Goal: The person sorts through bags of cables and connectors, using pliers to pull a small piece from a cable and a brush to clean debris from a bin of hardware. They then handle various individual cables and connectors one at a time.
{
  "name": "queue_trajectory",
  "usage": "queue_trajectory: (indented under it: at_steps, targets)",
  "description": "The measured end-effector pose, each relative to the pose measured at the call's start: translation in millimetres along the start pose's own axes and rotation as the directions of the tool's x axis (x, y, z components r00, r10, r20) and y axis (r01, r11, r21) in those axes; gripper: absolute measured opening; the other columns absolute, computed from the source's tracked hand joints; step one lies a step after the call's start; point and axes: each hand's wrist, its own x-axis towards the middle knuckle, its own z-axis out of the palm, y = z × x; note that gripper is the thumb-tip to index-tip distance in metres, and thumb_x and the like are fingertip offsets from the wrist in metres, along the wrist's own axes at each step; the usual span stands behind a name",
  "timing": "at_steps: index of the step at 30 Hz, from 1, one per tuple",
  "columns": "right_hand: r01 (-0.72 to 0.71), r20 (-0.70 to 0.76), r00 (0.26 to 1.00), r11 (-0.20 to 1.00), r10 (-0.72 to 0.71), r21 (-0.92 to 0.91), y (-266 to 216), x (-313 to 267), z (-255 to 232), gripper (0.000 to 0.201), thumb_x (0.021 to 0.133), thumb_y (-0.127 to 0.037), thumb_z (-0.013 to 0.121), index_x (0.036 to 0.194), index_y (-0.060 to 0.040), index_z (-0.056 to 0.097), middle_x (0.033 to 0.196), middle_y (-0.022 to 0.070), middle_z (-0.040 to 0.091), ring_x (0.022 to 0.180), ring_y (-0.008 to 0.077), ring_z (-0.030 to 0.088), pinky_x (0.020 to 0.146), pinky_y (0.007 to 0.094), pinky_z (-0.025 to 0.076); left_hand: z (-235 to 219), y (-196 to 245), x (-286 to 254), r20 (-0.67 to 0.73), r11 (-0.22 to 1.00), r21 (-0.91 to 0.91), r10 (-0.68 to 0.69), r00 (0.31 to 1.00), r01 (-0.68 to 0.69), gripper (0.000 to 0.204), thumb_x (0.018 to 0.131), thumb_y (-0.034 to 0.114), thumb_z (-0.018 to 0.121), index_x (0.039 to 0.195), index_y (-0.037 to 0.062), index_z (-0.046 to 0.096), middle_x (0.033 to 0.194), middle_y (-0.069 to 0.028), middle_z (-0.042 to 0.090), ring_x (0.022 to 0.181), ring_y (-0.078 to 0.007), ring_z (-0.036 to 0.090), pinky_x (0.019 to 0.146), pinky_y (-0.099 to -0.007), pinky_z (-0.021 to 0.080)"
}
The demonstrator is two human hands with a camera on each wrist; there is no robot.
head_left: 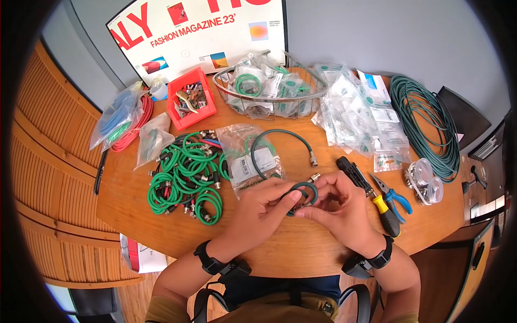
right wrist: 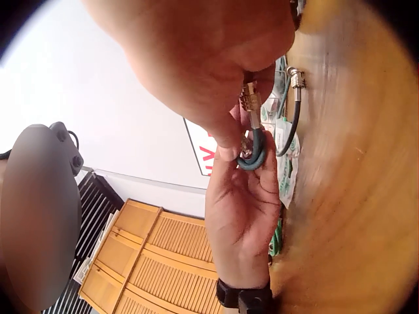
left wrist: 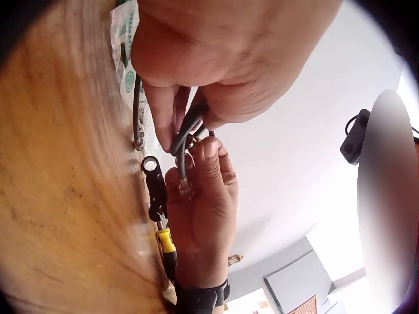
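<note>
Above the near part of the table, my left hand and right hand meet around a short dark green cable bent into a small loop. My left thumb and fingers pinch one side of the loop. Opposite them, the right thumb and fingertips pinch the other side. A metal connector on the cable stands out by the right fingers in the right wrist view. Part of the loop is hidden behind the fingers. Just beyond the hands, another stretch of dark green cable arcs over the table, ending in a metal connector.
Coiled bright green cables lie left, beside a labelled plastic bag. A red bin and wire basket stand behind. On the right are a black stripper, screwdriver, pliers, connector tubs and a large cable coil.
</note>
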Motion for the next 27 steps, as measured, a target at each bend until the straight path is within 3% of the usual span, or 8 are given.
queue_trajectory:
  at_steps: [3, 7, 10, 13, 15, 19, 25, 27]
  targets:
    - [0.081, -0.021, 0.996, 0.991, -0.084, -0.105, -2, -1, 2, 0.044, 0.080, -0.005, 0.094, 0.111, -0.0021, 0.062, 0.088, 0.0033, 0.073, 0.072, 0.0071, 0.066, 0.067, 0.0248, 0.058, -6, -9, 2, 0.073, 0.984, 0.164, 0.056, 0.996, -0.067, 0.026, 0.108, 0.017, 0.065, 0.124, -0.0022, 0.073, 0.095, -0.0057, 0.069, 0.080, -0.0065, 0.057, 0.064, -0.0256, 0.046]
    - [0.233, 0.008, 0.969, 0.896, -0.248, -0.377, -7, 0, -2, 0.047, 0.077, -0.010, 0.096, 0.105, -0.0008, 0.060, 0.079, 0.0043, 0.066, 0.065, 0.0116, 0.063, 0.061, 0.0263, 0.055, 1, -12, -1, 0.045, 0.997, 0.080, 0.017, 0.999, -0.020, 0.026, 0.108, 0.018, 0.064, 0.123, -0.0019, 0.072, 0.091, -0.0036, 0.068, 0.074, -0.0049, 0.053, 0.060, -0.0252, 0.041]
    - [0.201, 0.020, 0.978, 0.915, -0.207, -0.350, -8, 2, -4, 0.043, 0.080, -0.009, 0.094, 0.099, -0.0019, 0.057, 0.078, 0.0055, 0.060, 0.065, 0.0150, 0.060, 0.059, 0.0289, 0.051, -1, -7, -3, 0.123, 0.982, 0.000, -0.188, 0.974, 0.189, 0.024, 0.110, 0.013, 0.060, 0.126, -0.0023, 0.071, 0.105, -0.0075, 0.073, 0.098, -0.0107, 0.065, 0.086, -0.0273, 0.053]
    - [0.110, 0.041, 0.994, 0.966, -0.104, -0.233, -3, 3, -1, 0.036, 0.084, -0.003, 0.088, 0.095, -0.0032, 0.054, 0.082, 0.0086, 0.056, 0.070, 0.0205, 0.058, 0.061, 0.0332, 0.049, -3, -14, -1, 0.183, 0.993, 0.029, -0.120, 0.976, 0.116, 0.025, 0.110, 0.012, 0.060, 0.128, -0.0032, 0.070, 0.109, -0.0076, 0.073, 0.100, -0.0115, 0.066, 0.088, -0.0276, 0.054]
    - [0.135, 0.070, 0.990, 0.946, -0.120, -0.296, -3, 4, 0, 0.034, 0.084, -0.001, 0.085, 0.095, -0.0033, 0.053, 0.085, 0.0108, 0.054, 0.073, 0.0246, 0.057, 0.063, 0.0360, 0.048, 2, -22, -1, 0.151, 1.000, -0.027, -0.005, 0.989, 0.010, 0.025, 0.107, 0.014, 0.065, 0.126, -0.0010, 0.070, 0.097, -0.0035, 0.068, 0.077, -0.0045, 0.054, 0.063, -0.0236, 0.044]
    - [0.229, 0.152, 0.972, 0.881, -0.182, -0.413, -5, 3, -4, 0.028, 0.085, 0.001, 0.078, 0.099, -0.0024, 0.053, 0.093, 0.0159, 0.051, 0.082, 0.0366, 0.056, 0.069, 0.0436, 0.048, 10, -21, 0, 0.122, 0.994, -0.110, 0.042, 0.992, -0.028, 0.023, 0.108, 0.014, 0.065, 0.124, -0.0018, 0.071, 0.104, -0.0037, 0.068, 0.083, -0.0039, 0.056, 0.068, -0.0219, 0.046]
    - [0.204, 0.197, 0.972, 0.866, -0.125, -0.457, -14, -3, 2, 0.025, 0.087, 0.000, 0.073, 0.107, -0.0059, 0.058, 0.107, 0.0157, 0.056, 0.095, 0.0410, 0.061, 0.073, 0.0473, 0.053, 4, -20, -3, 0.172, 0.961, -0.230, -0.116, 0.978, 0.154, 0.024, 0.109, 0.025, 0.063, 0.113, 0.0016, 0.068, 0.114, -0.0030, 0.063, 0.103, -0.0088, 0.060, 0.084, -0.0258, 0.052]
    - [0.220, 0.209, 0.968, 0.867, -0.138, -0.448, -12, -3, 1, 0.027, 0.087, 0.001, 0.073, 0.108, -0.0067, 0.058, 0.108, 0.0151, 0.056, 0.096, 0.0409, 0.062, 0.074, 0.0474, 0.054, 2, -12, 0, 0.181, 0.926, -0.058, -0.359, 0.916, 0.374, 0.029, 0.110, 0.032, 0.062, 0.104, 0.0042, 0.066, 0.114, -0.0016, 0.061, 0.102, -0.0062, 0.056, 0.081, -0.0229, 0.049]
